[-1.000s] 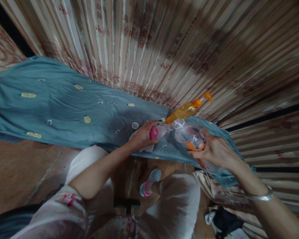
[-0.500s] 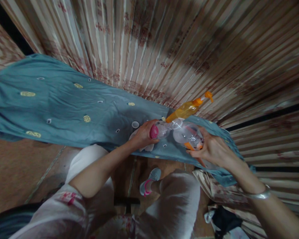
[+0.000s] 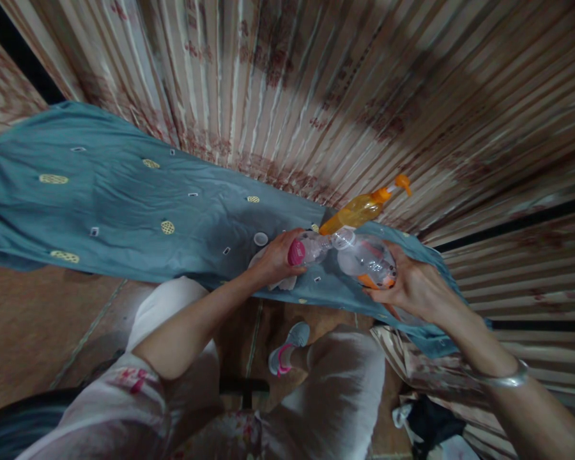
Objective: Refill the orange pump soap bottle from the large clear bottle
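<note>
My left hand [image 3: 274, 260] is closed around a small clear bottle with a pink base [image 3: 306, 250], held on its side just above the teal cloth [image 3: 124, 204]. My right hand [image 3: 414, 289] grips a larger clear bottle with an orange label [image 3: 367, 260], tilted so that its open mouth meets the neck of the small bottle. A white cap [image 3: 260, 239] lies on the cloth just left of my left hand. A piece of white cloth [image 3: 280, 284] shows under my left hand.
An orange pump bottle [image 3: 359, 209] stands behind the two bottles by the striped curtain [image 3: 340, 83]. The teal cloth covers a long surface running left. My knees in white trousers [image 3: 335, 396] and a grey and pink shoe [image 3: 287, 348] are below.
Both hands and the two bottles stay almost still; the large bottle has shifted only slightly to the right against the small one.
</note>
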`<act>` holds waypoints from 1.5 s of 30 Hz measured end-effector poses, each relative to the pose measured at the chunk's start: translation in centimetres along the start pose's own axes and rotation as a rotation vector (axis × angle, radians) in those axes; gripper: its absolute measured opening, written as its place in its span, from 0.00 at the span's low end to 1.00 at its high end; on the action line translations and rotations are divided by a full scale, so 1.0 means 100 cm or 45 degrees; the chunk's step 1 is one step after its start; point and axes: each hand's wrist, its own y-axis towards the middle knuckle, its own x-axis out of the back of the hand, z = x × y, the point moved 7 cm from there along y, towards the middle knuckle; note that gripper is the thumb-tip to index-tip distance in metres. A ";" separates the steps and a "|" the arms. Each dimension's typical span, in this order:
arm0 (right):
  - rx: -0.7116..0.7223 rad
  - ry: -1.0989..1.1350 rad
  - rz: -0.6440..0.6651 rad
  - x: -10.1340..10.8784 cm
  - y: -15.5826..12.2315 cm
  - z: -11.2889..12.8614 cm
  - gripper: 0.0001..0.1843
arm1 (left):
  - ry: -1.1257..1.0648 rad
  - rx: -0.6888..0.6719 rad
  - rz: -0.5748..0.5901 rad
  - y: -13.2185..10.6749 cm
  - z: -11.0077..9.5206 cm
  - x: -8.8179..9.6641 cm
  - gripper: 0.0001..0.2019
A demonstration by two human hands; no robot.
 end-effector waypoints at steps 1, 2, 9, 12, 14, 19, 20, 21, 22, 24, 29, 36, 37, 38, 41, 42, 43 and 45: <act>0.002 -0.002 -0.006 0.000 0.000 0.000 0.48 | -0.003 -0.005 0.001 0.000 0.000 0.000 0.44; 0.002 0.001 -0.006 0.000 -0.001 0.000 0.48 | -0.004 -0.008 0.002 0.000 0.000 0.000 0.44; 0.015 -0.009 -0.007 -0.001 -0.001 -0.002 0.49 | 0.001 0.001 0.040 -0.002 -0.002 -0.001 0.44; 0.017 -0.025 0.026 -0.001 0.000 -0.002 0.49 | -0.010 -0.002 0.027 -0.001 -0.001 -0.001 0.44; -0.001 -0.033 0.048 -0.001 0.000 -0.002 0.49 | -0.016 0.001 0.010 -0.001 0.001 -0.001 0.44; -0.002 -0.036 0.029 0.000 -0.001 -0.002 0.47 | -0.017 -0.007 -0.007 -0.001 0.003 -0.001 0.45; 0.003 -0.038 0.024 0.000 -0.001 -0.002 0.47 | -0.017 -0.014 -0.013 -0.001 0.003 -0.001 0.45; 0.005 -0.040 0.022 0.000 -0.001 -0.002 0.48 | -0.016 -0.020 -0.017 -0.001 0.003 -0.001 0.44; 0.005 -0.044 0.024 0.000 0.000 -0.002 0.48 | -0.016 -0.023 -0.017 -0.002 0.002 -0.001 0.44; -0.001 -0.049 0.030 0.000 0.000 -0.003 0.48 | -0.018 -0.019 -0.002 -0.001 0.001 -0.001 0.44; -0.010 -0.033 0.028 0.001 -0.001 -0.003 0.47 | -0.013 0.012 0.024 0.000 -0.001 0.000 0.45; -0.016 -0.045 0.018 0.000 -0.001 -0.004 0.46 | -0.008 -0.004 0.003 -0.003 0.000 -0.001 0.43; -0.014 -0.052 0.015 0.000 -0.001 -0.004 0.46 | -0.005 -0.007 0.004 -0.003 0.000 -0.001 0.43; -0.010 -0.061 0.007 -0.001 -0.001 -0.005 0.46 | -0.003 -0.009 0.006 -0.002 0.001 -0.001 0.44; 0.028 -0.087 -0.035 -0.001 -0.002 -0.004 0.46 | -0.008 -0.010 0.025 -0.002 0.002 -0.002 0.45; 0.043 -0.092 -0.050 -0.001 -0.002 -0.004 0.46 | -0.011 -0.008 0.036 -0.001 0.003 -0.002 0.45; 0.056 -0.095 -0.064 -0.001 -0.002 -0.004 0.45 | -0.011 -0.005 0.040 -0.001 0.003 -0.003 0.45; 0.071 -0.094 -0.083 -0.001 -0.002 -0.004 0.44 | -0.007 -0.002 0.045 -0.001 0.003 -0.003 0.45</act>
